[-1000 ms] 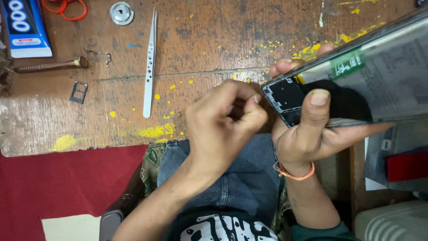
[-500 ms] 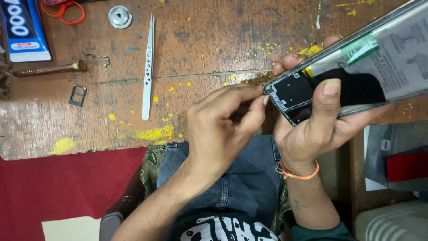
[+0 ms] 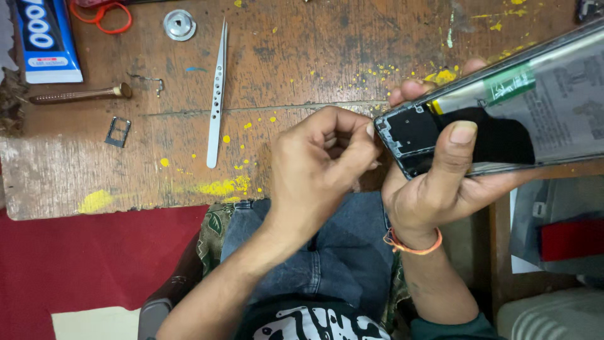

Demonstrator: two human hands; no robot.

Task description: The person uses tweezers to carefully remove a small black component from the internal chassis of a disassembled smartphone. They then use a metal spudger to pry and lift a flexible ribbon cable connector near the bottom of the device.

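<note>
While gripped, opened phone (image 3: 503,113) beyond the table edge (image 3: 113,211).

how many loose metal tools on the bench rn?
2: white tweezers lying near the bench middle, and a brass-handled tool at the left edge. More may sit out of frame.

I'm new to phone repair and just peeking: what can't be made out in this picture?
- Left hand: curled fingertips hide whatever they pinch at the corner of the opened phone.
- Opened phone: cut off by the right edge; the right hand thumb covers part of it.
- Glue tube: top cut off.
- Small tray: too small for detail.
</note>
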